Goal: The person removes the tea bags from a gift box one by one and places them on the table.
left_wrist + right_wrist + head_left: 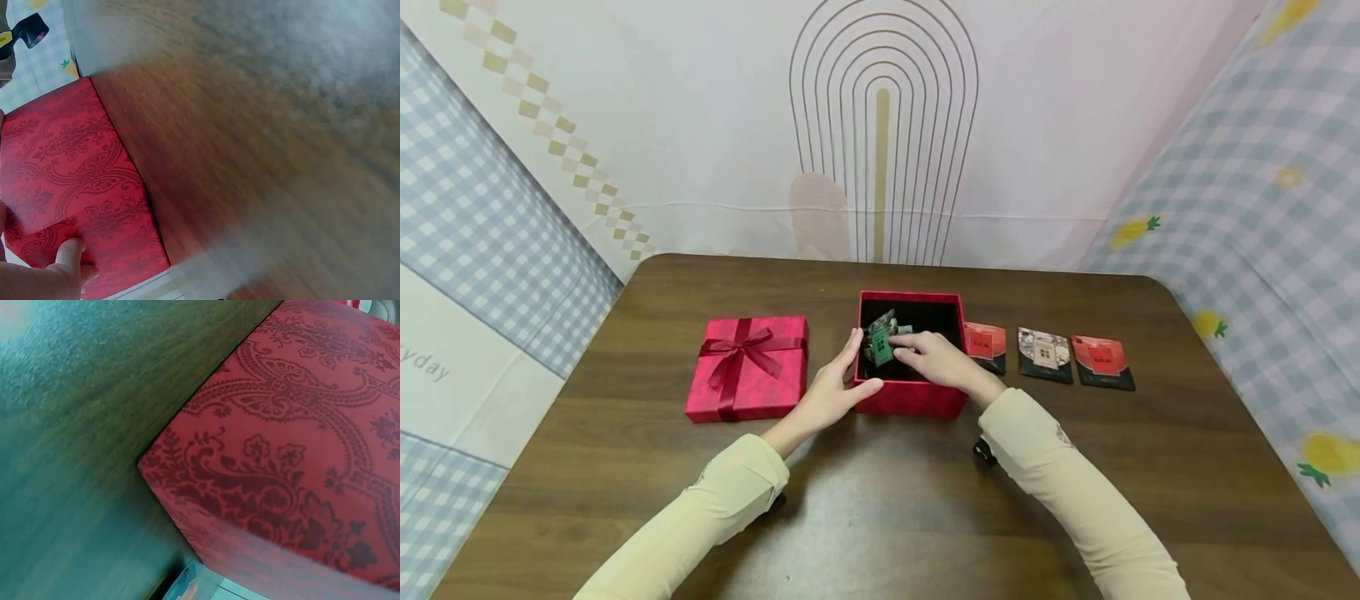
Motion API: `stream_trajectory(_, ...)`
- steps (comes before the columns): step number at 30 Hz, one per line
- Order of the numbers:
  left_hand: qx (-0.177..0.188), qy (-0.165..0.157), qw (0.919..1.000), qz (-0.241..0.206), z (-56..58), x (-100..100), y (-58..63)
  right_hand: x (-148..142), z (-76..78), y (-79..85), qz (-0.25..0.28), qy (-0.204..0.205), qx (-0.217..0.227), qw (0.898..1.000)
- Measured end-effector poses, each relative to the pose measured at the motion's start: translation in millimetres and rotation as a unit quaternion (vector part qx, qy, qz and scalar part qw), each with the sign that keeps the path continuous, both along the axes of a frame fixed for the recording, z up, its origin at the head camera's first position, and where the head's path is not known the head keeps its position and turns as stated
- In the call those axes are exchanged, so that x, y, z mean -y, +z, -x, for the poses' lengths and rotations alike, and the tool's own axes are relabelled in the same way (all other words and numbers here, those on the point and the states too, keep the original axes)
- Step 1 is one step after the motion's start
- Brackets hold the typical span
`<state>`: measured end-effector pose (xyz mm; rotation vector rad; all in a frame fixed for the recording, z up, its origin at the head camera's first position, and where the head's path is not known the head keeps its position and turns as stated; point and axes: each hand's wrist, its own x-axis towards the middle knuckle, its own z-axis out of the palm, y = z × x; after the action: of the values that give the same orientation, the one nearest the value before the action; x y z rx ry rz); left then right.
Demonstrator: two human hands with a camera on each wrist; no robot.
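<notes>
A red patterned box [913,400] stands uncovered on the table, its inside black. My left hand [831,387] lies along the box's left side, fingers extended and thumb reaching toward the front rim. In the left wrist view, that hand's thumb [70,253] is against the red box face [81,175]. Over the opening, my right hand [943,362] holds the right edge of a green-labelled packet [882,343], which is tilted inside the box. Behind the fingers a small pale piece shows. Only the box's outer wall [281,456] fills the right wrist view; the hand is out of it.
Left of the box lies a red lid [775,358] with a dark red ribbon bow. To the right are a red packet [985,343] close to the box, a white-patterned packet [1045,354] and another red packet [1103,361]. Behind the wooden table [880,508] hangs a patterned cloth.
</notes>
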<state>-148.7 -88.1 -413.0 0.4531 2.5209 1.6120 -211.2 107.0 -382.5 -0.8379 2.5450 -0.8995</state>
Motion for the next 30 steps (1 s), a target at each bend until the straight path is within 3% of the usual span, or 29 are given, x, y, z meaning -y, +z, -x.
stream_trajectory(11,0.002,0.012,0.9995,0.029,-2.6,7,3.7,7,-2.6,0.5,0.027,-0.013,-0.017,0.999)
stream_trajectory(22,0.01,0.009,0.9996,0.025,-2.4,6,-0.1,-3,-9.9,2.9,0.101,-0.109,-0.037,0.988)
stream_trajectory(30,0.004,0.007,0.9995,0.031,-1.5,5,0.6,-23,-16.8,12.0,0.133,-0.145,-0.036,0.98)
